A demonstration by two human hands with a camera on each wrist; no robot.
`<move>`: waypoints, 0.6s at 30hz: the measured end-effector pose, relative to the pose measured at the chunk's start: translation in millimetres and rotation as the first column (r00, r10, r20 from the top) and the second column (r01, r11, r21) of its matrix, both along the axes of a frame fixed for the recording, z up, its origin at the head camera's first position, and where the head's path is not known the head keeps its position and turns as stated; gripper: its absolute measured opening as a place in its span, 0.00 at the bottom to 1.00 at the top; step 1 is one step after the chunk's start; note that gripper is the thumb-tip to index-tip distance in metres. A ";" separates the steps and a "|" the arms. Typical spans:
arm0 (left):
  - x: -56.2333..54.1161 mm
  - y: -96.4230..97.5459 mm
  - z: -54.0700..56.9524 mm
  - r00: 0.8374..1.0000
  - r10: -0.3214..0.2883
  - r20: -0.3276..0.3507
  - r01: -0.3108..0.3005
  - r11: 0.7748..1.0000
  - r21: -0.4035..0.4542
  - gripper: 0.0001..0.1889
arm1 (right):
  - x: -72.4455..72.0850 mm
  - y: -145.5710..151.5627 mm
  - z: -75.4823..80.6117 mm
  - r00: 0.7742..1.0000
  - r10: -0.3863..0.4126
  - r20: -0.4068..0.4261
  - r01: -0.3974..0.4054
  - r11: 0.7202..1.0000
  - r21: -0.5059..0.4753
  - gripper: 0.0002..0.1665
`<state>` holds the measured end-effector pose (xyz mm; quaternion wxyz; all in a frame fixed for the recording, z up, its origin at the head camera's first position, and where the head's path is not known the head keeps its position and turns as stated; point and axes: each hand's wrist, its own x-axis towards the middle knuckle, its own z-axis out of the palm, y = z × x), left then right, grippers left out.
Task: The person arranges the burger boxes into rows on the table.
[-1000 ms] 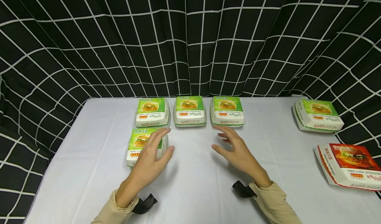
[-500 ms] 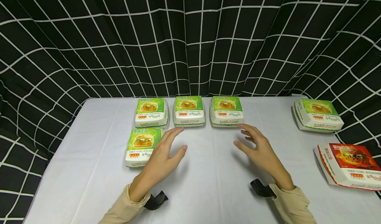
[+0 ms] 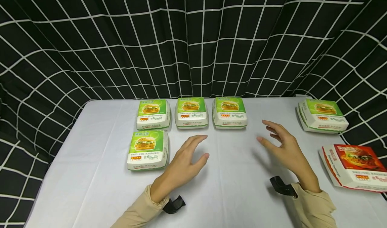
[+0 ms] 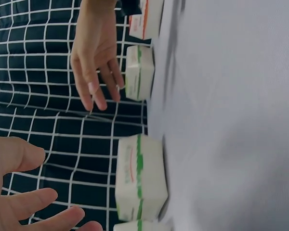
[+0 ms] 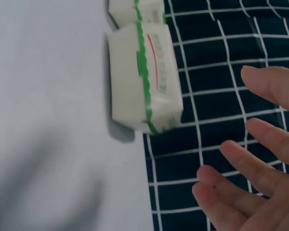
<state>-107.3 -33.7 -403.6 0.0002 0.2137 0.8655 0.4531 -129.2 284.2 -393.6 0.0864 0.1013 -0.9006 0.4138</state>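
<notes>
My left hand (image 3: 185, 164) hovers over the white table, right of the front-left green burger box (image 3: 147, 150), fingers relaxed and apart from it. It holds nothing. Farther right, my right hand (image 3: 285, 150) hangs in the air with loosely bent fingers and an empty grasp, between the row of boxes and the red burger box (image 3: 353, 167). Three green and white burger boxes line the back edge: the left one (image 3: 153, 114), the middle one (image 3: 191, 113) and the right one (image 3: 229, 113). In the right wrist view, the fingers (image 5: 250, 166) are spread apart beside a burger box (image 5: 149, 77).
Another green burger box (image 3: 323, 116) sits at the back right, turned slightly, behind the red one. A black curtain with white grid lines (image 3: 199, 53) rises behind and beside the white-covered table (image 3: 90, 174). Dark bands (image 3: 173, 204) are worn at both wrists.
Both hands have moved to the right over the table. The left hand has come away from in front of the front-left box, which now shows fully. The boxes stay put.
</notes>
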 end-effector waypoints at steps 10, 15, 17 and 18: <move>1.6 34.0 -13.7 0.992 -0.116 0.054 0.118 0.992 -0.045 0.27 | 3.4 31.6 8.7 0.996 -0.084 0.003 0.084 0.996 0.018 0.36; 3.5 48.3 -22.6 0.987 -0.155 0.039 0.157 0.984 -0.085 0.27 | 7.3 52.1 12.2 0.991 -0.124 0.051 0.122 0.992 0.037 0.38; 3.9 53.7 -24.9 0.986 -0.163 0.045 0.167 0.981 -0.097 0.27 | 9.9 61.4 13.8 0.988 -0.136 0.078 0.134 0.991 0.027 0.38; 3.9 56.4 -25.6 0.984 -0.169 0.049 0.173 0.980 -0.100 0.27 | 11.6 66.2 14.7 0.986 -0.141 0.093 0.140 0.990 0.020 0.38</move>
